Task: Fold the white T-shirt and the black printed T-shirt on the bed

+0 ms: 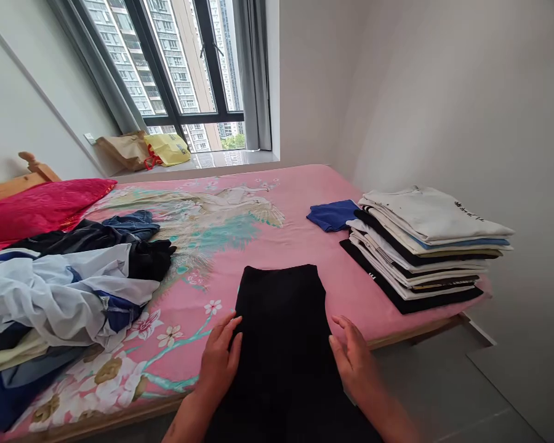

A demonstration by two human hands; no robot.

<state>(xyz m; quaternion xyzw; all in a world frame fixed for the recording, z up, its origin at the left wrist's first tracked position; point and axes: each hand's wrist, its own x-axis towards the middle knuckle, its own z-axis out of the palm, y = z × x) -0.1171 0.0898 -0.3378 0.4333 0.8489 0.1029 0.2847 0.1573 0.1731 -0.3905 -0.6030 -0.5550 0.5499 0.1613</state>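
A folded black garment (281, 332) lies on the near end of the pink floral bedsheet (221, 246), running off the bed's front edge towards me. My left hand (219, 351) rests against its left side with the fingers apart, holding nothing. On the opposite side, my right hand (353, 357) touches its right edge, fingers spread and curved. A stack of folded clothes (420, 246) sits further right, next to a folded blue cloth (332, 215). A loose heap of mixed clothes (60, 289) covers the left of the bed.
A red pillow (39, 209) lies against the wooden headboard (18, 187) at the left. The bed's wooden frame (410, 337) edges a grey floor (443, 394). A wall stands close along the right side. Paper and yellow bags (143, 151) sit on the windowsill beyond the bed.
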